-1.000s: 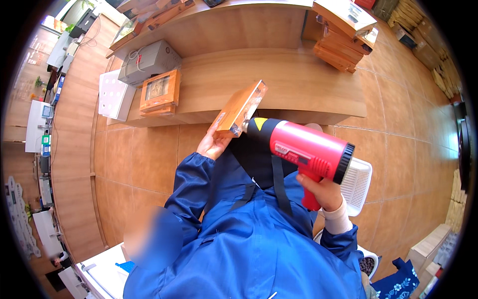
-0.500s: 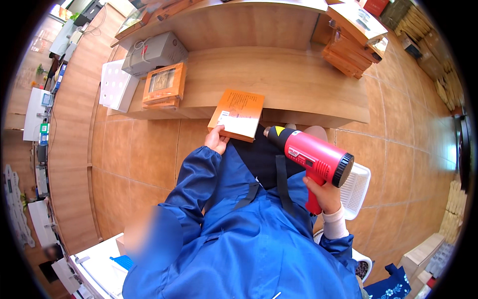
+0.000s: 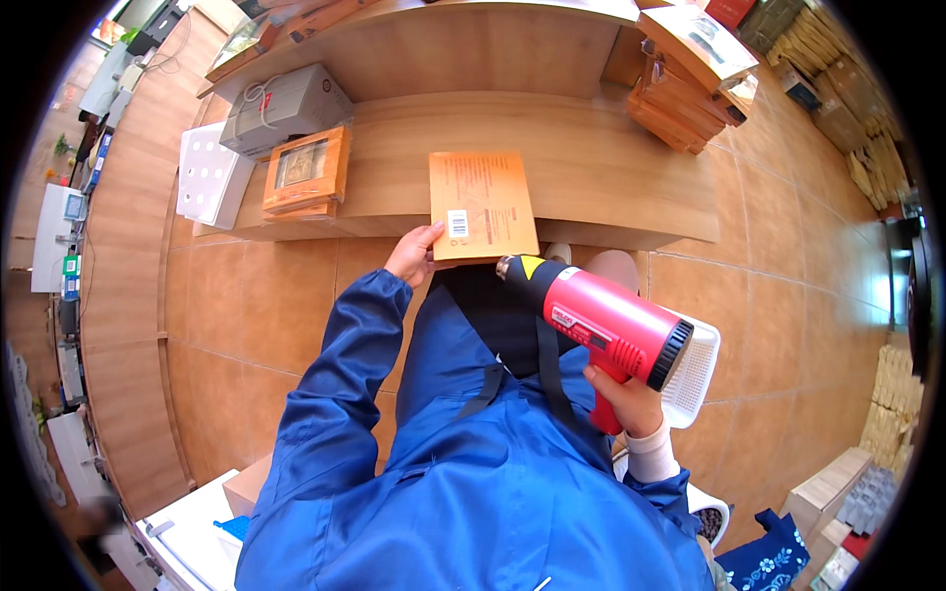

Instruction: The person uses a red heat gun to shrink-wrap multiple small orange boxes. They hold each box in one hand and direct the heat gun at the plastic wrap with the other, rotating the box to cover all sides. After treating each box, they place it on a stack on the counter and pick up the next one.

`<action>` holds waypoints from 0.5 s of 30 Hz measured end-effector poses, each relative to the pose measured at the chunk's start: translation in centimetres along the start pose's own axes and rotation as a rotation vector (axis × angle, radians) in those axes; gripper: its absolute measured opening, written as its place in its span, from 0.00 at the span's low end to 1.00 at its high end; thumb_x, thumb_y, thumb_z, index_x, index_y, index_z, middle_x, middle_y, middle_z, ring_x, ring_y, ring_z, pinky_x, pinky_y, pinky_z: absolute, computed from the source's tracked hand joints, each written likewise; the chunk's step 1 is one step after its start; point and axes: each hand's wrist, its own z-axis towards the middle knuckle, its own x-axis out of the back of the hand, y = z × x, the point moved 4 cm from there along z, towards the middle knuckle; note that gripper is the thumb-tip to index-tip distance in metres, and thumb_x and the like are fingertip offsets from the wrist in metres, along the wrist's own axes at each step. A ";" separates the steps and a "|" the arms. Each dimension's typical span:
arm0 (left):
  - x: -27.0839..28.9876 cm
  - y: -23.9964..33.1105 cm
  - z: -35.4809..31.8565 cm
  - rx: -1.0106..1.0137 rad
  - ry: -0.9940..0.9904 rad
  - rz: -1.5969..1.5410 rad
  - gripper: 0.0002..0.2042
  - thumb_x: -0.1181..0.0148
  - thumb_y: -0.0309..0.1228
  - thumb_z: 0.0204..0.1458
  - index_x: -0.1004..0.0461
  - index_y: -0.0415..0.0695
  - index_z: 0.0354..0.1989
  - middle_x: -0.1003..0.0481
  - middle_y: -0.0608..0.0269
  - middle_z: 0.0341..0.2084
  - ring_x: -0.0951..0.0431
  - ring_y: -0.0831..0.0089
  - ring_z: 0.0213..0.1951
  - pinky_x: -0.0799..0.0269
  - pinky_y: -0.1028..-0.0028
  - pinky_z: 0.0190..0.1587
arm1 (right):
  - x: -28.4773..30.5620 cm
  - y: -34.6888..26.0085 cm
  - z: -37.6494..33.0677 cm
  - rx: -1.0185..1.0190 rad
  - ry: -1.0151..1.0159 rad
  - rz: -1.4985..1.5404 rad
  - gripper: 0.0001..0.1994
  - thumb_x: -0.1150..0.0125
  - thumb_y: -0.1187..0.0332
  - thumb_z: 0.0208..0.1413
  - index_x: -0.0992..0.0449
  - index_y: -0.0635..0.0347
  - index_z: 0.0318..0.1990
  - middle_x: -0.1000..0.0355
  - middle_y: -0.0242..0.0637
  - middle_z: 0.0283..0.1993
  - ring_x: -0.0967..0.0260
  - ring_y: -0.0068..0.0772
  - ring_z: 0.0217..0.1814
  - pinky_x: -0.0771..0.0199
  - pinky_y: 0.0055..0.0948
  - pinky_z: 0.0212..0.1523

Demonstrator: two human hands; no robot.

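Note:
My left hand point(image 3: 414, 254) grips the lower left corner of a flat orange box point(image 3: 483, 202), its printed face with a barcode turned up toward me. The box is held above my lap, in front of the wooden bench's edge. My right hand point(image 3: 628, 399) is wrapped round the handle of a red and black heat gun point(image 3: 601, 320). Its metal nozzle points up and left, close to the box's lower right corner; whether it touches cannot be told. Most of the gun's handle is hidden by my fingers.
On the wooden bench point(image 3: 414, 138) stand a grey box with a cord point(image 3: 296, 108), wrapped orange frames point(image 3: 307, 172) and a white box with holes point(image 3: 212, 177). More orange frames point(image 3: 680, 103) are stacked at right. A white basket point(image 3: 695, 369) stands right of my right hand.
The box has turned more upright and its printed face is now fully toward me. The heat gun has shifted slightly left and down, staying near the box's lower right corner.

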 end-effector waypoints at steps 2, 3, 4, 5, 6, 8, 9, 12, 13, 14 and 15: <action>-1.2 0.1 -1.0 -0.078 0.000 -0.032 0.19 0.52 0.41 0.57 0.37 0.38 0.48 0.27 0.58 0.39 0.25 0.69 0.41 0.26 0.63 0.44 | -0.2 -0.3 -0.2 -0.010 -0.029 0.026 0.16 0.34 0.73 0.44 0.29 0.62 0.41 0.30 0.31 0.35 0.33 0.23 0.37 0.32 0.26 0.40; -1.8 0.3 -1.7 -0.096 -0.039 -0.078 0.18 0.50 0.40 0.57 0.38 0.38 0.48 0.28 0.58 0.41 0.25 0.69 0.42 0.26 0.64 0.44 | -0.2 -0.1 -0.4 -0.032 -0.045 0.033 0.16 0.34 0.74 0.44 0.30 0.62 0.41 0.30 0.30 0.36 0.33 0.23 0.37 0.32 0.25 0.41; -2.2 0.7 -2.4 -0.114 -0.029 -0.092 0.18 0.50 0.40 0.57 0.38 0.38 0.48 0.28 0.58 0.41 0.25 0.69 0.42 0.26 0.64 0.44 | -0.1 -0.4 -0.4 -0.008 -0.028 0.021 0.16 0.34 0.74 0.44 0.30 0.62 0.42 0.30 0.30 0.36 0.33 0.23 0.37 0.32 0.25 0.41; -2.5 0.9 -3.1 -0.132 -0.020 -0.106 0.18 0.50 0.39 0.57 0.38 0.38 0.48 0.28 0.58 0.41 0.25 0.70 0.42 0.26 0.65 0.44 | 0.1 -0.9 -0.6 0.015 -0.010 0.008 0.15 0.34 0.74 0.44 0.30 0.62 0.42 0.30 0.30 0.36 0.33 0.23 0.37 0.32 0.25 0.41; -2.8 1.0 -3.6 -0.149 -0.011 -0.120 0.18 0.50 0.39 0.57 0.38 0.38 0.48 0.28 0.58 0.41 0.25 0.70 0.42 0.26 0.66 0.44 | 0.2 -1.2 -0.7 0.039 0.009 -0.004 0.15 0.35 0.74 0.44 0.30 0.62 0.42 0.30 0.30 0.36 0.34 0.22 0.37 0.32 0.25 0.41; -3.0 1.3 -4.5 -0.183 -0.042 -0.156 0.17 0.49 0.37 0.57 0.37 0.39 0.48 0.28 0.59 0.41 0.25 0.71 0.42 0.26 0.68 0.45 | 1.3 -0.7 -0.7 0.038 0.080 -0.003 0.15 0.34 0.74 0.45 0.30 0.62 0.41 0.30 0.30 0.35 0.34 0.22 0.36 0.32 0.24 0.39; -2.9 1.4 -4.8 -0.199 -0.058 -0.174 0.16 0.49 0.37 0.56 0.37 0.39 0.48 0.28 0.59 0.41 0.25 0.71 0.42 0.26 0.69 0.45 | 1.9 -0.6 -0.7 0.038 0.116 -0.003 0.15 0.34 0.74 0.45 0.30 0.62 0.41 0.30 0.30 0.35 0.34 0.22 0.36 0.32 0.24 0.39; -2.3 1.2 -5.1 -0.247 -0.102 -0.163 0.15 0.48 0.35 0.56 0.37 0.40 0.48 0.28 0.61 0.41 0.25 0.73 0.42 0.27 0.72 0.44 | 3.0 -1.6 -0.5 0.060 0.188 0.013 0.14 0.34 0.73 0.45 0.29 0.62 0.40 0.31 0.30 0.34 0.34 0.22 0.34 0.32 0.24 0.37; -2.4 1.2 -5.3 -0.241 -0.107 -0.162 0.15 0.48 0.34 0.56 0.37 0.41 0.48 0.28 0.62 0.41 0.25 0.74 0.42 0.27 0.72 0.44 | 3.2 -1.6 -0.3 0.061 0.194 0.009 0.14 0.34 0.73 0.45 0.29 0.62 0.40 0.31 0.30 0.34 0.34 0.22 0.33 0.32 0.23 0.36; -2.4 1.3 -5.5 -0.235 -0.111 -0.162 0.15 0.47 0.33 0.56 0.36 0.41 0.49 0.27 0.62 0.41 0.25 0.74 0.42 0.27 0.73 0.44 | 3.5 -1.5 -0.1 0.060 0.201 0.005 0.14 0.34 0.72 0.45 0.29 0.62 0.40 0.31 0.29 0.34 0.34 0.22 0.33 0.32 0.23 0.34; -2.5 1.3 -5.6 -0.229 -0.115 -0.162 0.15 0.47 0.33 0.56 0.36 0.41 0.49 0.27 0.63 0.41 0.26 0.75 0.43 0.27 0.73 0.44 | 3.7 -1.7 -0.1 0.055 0.209 0.018 0.14 0.34 0.72 0.45 0.29 0.62 0.40 0.31 0.29 0.33 0.34 0.21 0.33 0.32 0.23 0.34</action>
